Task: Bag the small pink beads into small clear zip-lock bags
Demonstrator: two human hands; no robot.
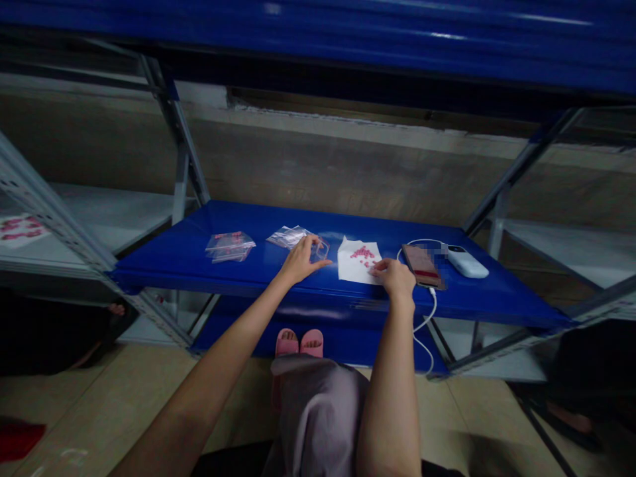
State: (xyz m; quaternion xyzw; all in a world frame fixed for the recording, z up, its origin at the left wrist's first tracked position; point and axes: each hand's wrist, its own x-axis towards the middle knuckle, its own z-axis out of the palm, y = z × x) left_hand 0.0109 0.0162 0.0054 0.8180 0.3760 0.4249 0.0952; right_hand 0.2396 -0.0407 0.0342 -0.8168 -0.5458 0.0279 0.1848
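Note:
My left hand (304, 260) is at the middle of the blue shelf (268, 268), its fingers curled round a small clear plastic bag (320, 250). Just behind it lie more clear bags (287, 236). A white sheet (349, 264) bears a cluster of small pink pieces (363, 252), with a few loose ones nearer its front right. My right hand (393, 273) is over that front right corner, fingertips pinched together beside the loose pieces. What they hold, if anything, is too small to tell. A stack of bags with pink pieces (231, 246) lies at the left.
A phone (421, 265) with a white cable (435, 306) and a pale power bank (467, 261) lie right of the sheet. Metal posts (185, 142) frame the shelf. An upper blue shelf (318, 33) hangs above. Other people are partly visible at both sides.

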